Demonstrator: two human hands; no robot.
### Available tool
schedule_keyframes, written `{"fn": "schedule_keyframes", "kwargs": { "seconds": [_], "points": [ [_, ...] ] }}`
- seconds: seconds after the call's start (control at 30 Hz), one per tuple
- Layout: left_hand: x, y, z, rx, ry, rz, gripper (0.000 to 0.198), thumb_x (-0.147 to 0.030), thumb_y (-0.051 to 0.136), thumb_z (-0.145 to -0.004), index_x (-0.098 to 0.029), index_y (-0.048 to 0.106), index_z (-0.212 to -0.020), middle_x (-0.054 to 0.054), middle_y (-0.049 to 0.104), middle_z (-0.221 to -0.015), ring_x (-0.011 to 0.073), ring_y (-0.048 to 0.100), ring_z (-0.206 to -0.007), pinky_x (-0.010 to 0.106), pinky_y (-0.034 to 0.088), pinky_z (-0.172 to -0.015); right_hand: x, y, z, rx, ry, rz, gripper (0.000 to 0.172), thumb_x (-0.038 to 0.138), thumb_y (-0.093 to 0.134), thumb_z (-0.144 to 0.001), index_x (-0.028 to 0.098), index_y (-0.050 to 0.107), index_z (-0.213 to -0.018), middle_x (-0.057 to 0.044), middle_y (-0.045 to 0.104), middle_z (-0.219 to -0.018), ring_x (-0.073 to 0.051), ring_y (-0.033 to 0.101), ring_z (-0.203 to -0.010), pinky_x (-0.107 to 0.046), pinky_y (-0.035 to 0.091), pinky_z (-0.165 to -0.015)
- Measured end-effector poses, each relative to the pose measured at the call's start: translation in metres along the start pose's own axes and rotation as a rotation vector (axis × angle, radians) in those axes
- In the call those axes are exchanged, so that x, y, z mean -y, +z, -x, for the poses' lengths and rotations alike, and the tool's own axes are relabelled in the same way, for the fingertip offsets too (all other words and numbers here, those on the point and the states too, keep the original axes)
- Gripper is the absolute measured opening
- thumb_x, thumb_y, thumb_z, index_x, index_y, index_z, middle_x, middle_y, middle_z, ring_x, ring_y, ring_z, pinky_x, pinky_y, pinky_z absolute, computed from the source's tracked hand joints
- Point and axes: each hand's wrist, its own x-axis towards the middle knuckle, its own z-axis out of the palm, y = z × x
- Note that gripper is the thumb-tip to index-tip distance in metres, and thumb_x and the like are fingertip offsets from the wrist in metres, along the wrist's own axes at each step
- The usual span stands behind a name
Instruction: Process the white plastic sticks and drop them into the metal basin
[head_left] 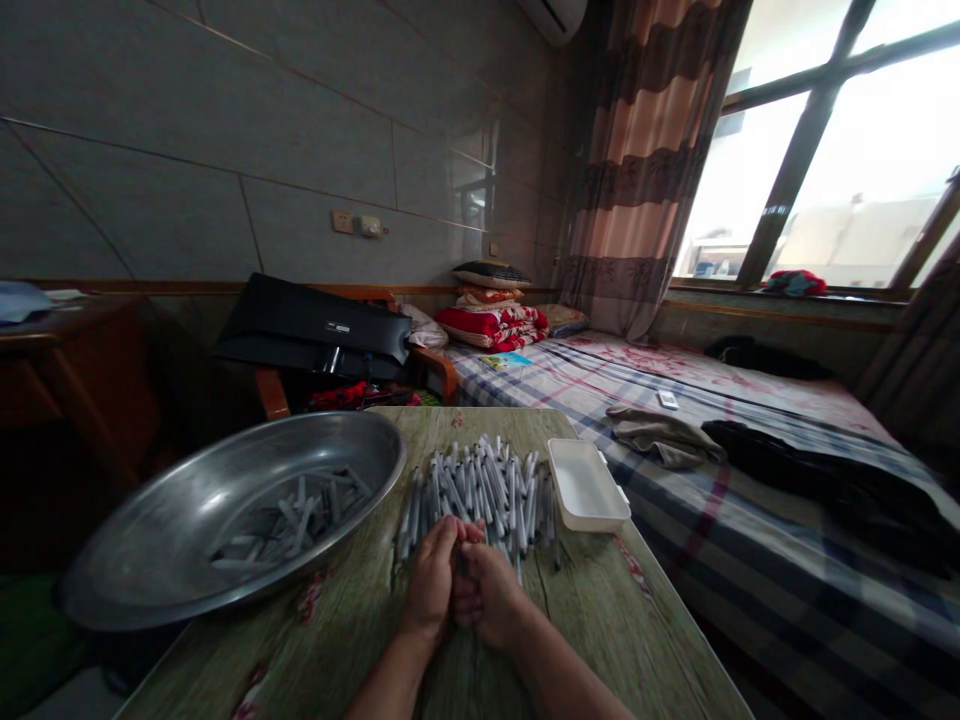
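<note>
At the middle of the table (592, 630), in the head view, the left hand (429, 578) and the right hand (491, 592) meet with curled fingers; it cannot be told whether something is gripped between them. The pile of pens (484, 485) lies just beyond the hands, at about twelve o'clock, mostly with their lengths pointing away from the person. At about nine to ten o'clock from the hands stands the metal basin (169, 525), with more slim pieces (304, 522) inside. At two o'clock is the white box (587, 482), close beside the pile.

Each pen is probably light and stiff, with a smooth barrel which can roll or slip against its neighbours; the thin body may crack if it is bent strongly. A soft pinch around the middle of the barrel seems the best hold, away from the narrow tip.
</note>
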Motion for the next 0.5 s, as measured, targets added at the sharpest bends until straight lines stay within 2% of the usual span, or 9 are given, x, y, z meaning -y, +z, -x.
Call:
{"fn": "schedule_keyframes", "kwargs": {
  "seconds": [0.1,0.17,0.37,0.5],
  "points": [
    [0.008,-0.003,-0.001,-0.002,-0.048,0.133,0.036,-0.054,0.066,-0.072,-0.019,0.06,-0.065,0.004,0.07,-0.071,0.0226,0.067,-0.072,0.036,0.053,-0.074,0.002,-0.003,0.001,0.08,0.002,0.013,0.027,0.043,0.045,-0.086,0.022,0.04,-0.069,0.01,0.034,-0.039,-0.004,0.021,-0.027,-0.015,0.009,-0.033],
    [0.01,-0.005,-0.001,-0.009,-0.069,0.147,0.036,-0.054,0.066,-0.072,-0.02,0.06,-0.064,0.003,0.069,-0.067,0.0227,0.067,-0.071,0.036,0.053,-0.073,0.001,-0.003,0.002,0.082,-0.011,0.021,0.03,0.045,0.052,-0.084,0.023,0.038,-0.071,0.011,0.036,-0.041,-0.004,0.022,-0.028,-0.014,0.009,-0.035],
    [0.002,-0.004,0.0,-0.049,-0.015,-0.043,0.043,-0.063,0.062,-0.071,-0.023,0.058,-0.055,0.003,0.065,-0.062,0.0217,0.065,-0.067,0.032,0.053,-0.068,-0.004,-0.001,0.002,0.062,-0.018,0.037,0.036,0.049,0.059,-0.08,0.023,0.036,-0.07,0.012,0.035,-0.04,-0.003,0.022,-0.028,-0.015,0.008,-0.036],
    [0.001,-0.003,-0.001,-0.052,-0.003,-0.045,0.044,-0.064,0.062,-0.07,-0.023,0.057,-0.054,0.002,0.063,-0.059,0.0214,0.065,-0.066,0.031,0.052,-0.067,-0.004,0.0,0.003,0.074,-0.006,0.04,0.039,0.051,0.057,-0.08,0.023,0.034,-0.068,0.013,0.034,-0.039,-0.003,0.02,-0.027,-0.016,0.007,-0.035]
  ]
}}
